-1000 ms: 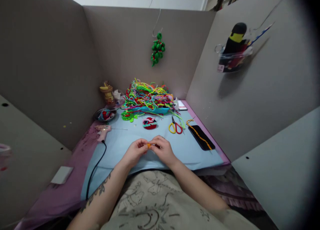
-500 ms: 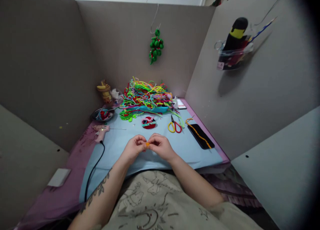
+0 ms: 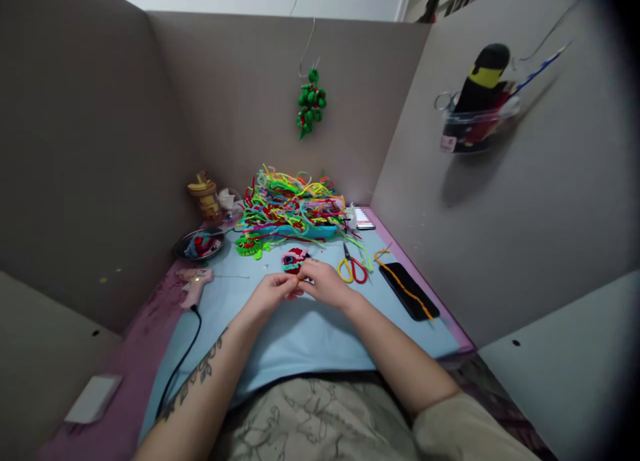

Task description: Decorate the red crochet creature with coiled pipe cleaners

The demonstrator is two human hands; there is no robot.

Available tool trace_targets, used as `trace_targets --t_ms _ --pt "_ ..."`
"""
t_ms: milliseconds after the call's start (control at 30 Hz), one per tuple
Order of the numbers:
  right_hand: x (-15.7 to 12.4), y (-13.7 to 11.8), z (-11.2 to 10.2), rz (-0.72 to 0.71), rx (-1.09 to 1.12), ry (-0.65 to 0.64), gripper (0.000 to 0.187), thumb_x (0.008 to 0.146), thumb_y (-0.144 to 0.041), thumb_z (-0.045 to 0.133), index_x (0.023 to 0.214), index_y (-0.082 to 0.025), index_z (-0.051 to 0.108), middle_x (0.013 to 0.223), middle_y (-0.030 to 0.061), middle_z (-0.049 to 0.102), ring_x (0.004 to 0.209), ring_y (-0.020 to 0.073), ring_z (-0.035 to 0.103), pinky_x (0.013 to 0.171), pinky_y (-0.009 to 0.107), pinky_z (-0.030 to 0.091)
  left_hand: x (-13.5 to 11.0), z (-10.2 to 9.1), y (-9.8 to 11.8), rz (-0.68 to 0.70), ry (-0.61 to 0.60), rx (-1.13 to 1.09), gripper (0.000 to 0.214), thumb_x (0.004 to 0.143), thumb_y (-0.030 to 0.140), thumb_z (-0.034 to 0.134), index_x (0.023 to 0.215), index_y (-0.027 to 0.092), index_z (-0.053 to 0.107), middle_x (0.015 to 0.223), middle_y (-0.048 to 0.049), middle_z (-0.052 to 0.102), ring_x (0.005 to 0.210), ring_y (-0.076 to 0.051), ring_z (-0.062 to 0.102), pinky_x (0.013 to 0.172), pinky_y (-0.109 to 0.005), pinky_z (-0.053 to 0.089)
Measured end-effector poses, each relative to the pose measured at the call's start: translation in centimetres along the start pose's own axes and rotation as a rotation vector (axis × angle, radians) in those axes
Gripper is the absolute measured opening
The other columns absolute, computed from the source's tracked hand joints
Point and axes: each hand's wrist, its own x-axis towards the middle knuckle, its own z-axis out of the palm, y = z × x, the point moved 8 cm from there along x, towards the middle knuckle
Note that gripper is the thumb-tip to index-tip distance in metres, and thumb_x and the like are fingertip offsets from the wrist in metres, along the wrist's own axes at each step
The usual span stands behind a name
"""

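Note:
My left hand [image 3: 273,293] and my right hand [image 3: 323,281] meet over the blue mat, fingertips pinched together. Between them shows a speck of an orange pipe cleaner piece [image 3: 299,281], mostly covered by the fingers. Just beyond the right hand lies a red, pink and teal pipe cleaner figure [image 3: 291,259], partly hidden by that hand. To the right are scissors [image 3: 353,269] with one yellow and one red handle. A longer orange pipe cleaner [image 3: 407,286] lies across a black phone [image 3: 400,304].
A heap of colourful pipe cleaners [image 3: 290,204] fills a blue tray [image 3: 320,232] at the back. A green figure [image 3: 251,245] sits before it. At left are a dark bowl [image 3: 183,249], a pink glue gun [image 3: 199,287] and its black cord. Grey panels [image 3: 280,67] surround the table.
My hands have shifted forward over the mat, and the right one now overlaps the red figure. The orange piece shows less between the fingers. The camera view has tilted slightly.

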Motion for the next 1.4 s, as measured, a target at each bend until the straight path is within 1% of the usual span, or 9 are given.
trace_targets --t_ms 167,300,467,567,800,967,1133,1300,1400 --pt "0.7 2.2 0.7 0.016 -0.038 -0.119 0.011 0.077 -0.012 0.063 0.073 -0.017 0.055 0.074 -0.0001 0.053 0.072 0.0139 0.049 0.064 0.023 0.035 2.1 1.0 -0.2 0.065 0.037 0.05 0.029 0.066 0.041 0.066 0.064 0.012 0.065 0.056 -0.0005 0.058 0.053 -0.012 0.048 0.056 -0.024 0.037" --pt "-0.3 3.7 2.2 0.057 -0.033 -0.204 0.013 0.075 -0.009 0.06 0.073 -0.018 0.05 0.074 -0.0016 0.051 0.068 0.0128 0.045 0.061 0.022 0.031 2.2 1.5 -1.2 0.081 0.055 0.155 0.025 0.072 0.036 0.057 0.065 0.013 0.062 0.055 0.0009 0.053 0.053 -0.012 0.044 0.054 -0.023 0.034" --pt "-1.3 4.1 2.6 0.083 0.063 -0.14 0.013 0.078 -0.012 0.057 0.073 -0.019 0.048 0.072 -0.0024 0.05 0.069 0.0127 0.047 0.061 0.022 0.033 1.7 1.4 -1.3 0.065 0.023 0.276 0.034 0.08 0.044 0.051 0.065 0.014 0.06 0.057 0.0004 0.049 0.057 -0.014 0.044 0.056 -0.024 0.034" --pt "-1.4 3.9 2.5 0.102 0.106 -0.118 0.011 0.079 -0.014 0.056 0.073 -0.02 0.049 0.072 -0.0019 0.052 0.068 0.0133 0.048 0.062 0.023 0.034 1.7 1.2 -1.5 0.034 0.002 0.219 0.038 0.08 0.049 0.053 0.064 0.014 0.059 0.056 0.0 0.05 0.057 -0.014 0.044 0.056 -0.024 0.034" --pt "-1.7 3.8 2.4 0.204 0.239 -0.138 0.011 0.074 -0.015 0.055 0.081 -0.021 0.05 0.072 -0.0014 0.055 0.067 0.0144 0.052 0.06 0.023 0.037 1.7 1.4 -3.1 -0.061 -0.068 0.048 0.047 0.078 0.058 0.054 0.062 0.014 0.059 0.055 -0.0009 0.05 0.056 -0.013 0.043 0.055 -0.024 0.033" --pt "-1.8 3.8 2.4 0.179 0.262 -0.091 0.011 0.07 -0.015 0.053 0.077 -0.021 0.048 0.07 -0.0004 0.055 0.064 0.015 0.052 0.06 0.024 0.036 1.7 1.7 -2.9 -0.053 -0.091 0.088 0.048 0.08 0.059 0.052 0.061 0.015 0.056 0.057 -0.0007 0.047 0.057 -0.013 0.041 0.056 -0.024 0.032" --pt "-2.0 4.0 2.8 0.153 0.275 -0.082 0.011 0.071 -0.014 0.051 0.079 -0.022 0.047 0.071 0.0009 0.056 0.065 0.0158 0.053 0.06 0.025 0.038 1.9 1.5 -3.3 -0.054 -0.082 0.146 0.05 0.082 0.061 0.047 0.06 0.016 0.054 0.057 -0.0009 0.046 0.057 -0.013 0.041 0.055 -0.024 0.033" --pt "-2.2 3.8 2.7 0.153 0.284 -0.054 0.012 0.072 -0.014 0.052 0.08 -0.023 0.048 0.069 0.0003 0.057 0.063 0.0156 0.054 0.061 0.026 0.04 1.7 1.5 -3.1 -0.076 -0.087 0.145 0.05 0.081 0.061 0.048 0.066 0.016 0.061 0.061 -0.0033 0.051 0.059 -0.015 0.044 0.057 -0.024 0.036" --pt "-2.1 3.7 2.2 0.149 0.365 -0.037 0.008 0.076 -0.022 0.057 0.081 -0.023 0.051 0.068 -0.0002 0.058 0.062 0.0149 0.055 0.062 0.025 0.042 1.4 1.4 -3.1 -0.095 -0.104 0.136 0.047 0.08 0.06 0.05 0.07 0.017 0.066 0.068 -0.0063 0.058 0.066 -0.018 0.051 0.063 -0.026 0.04"
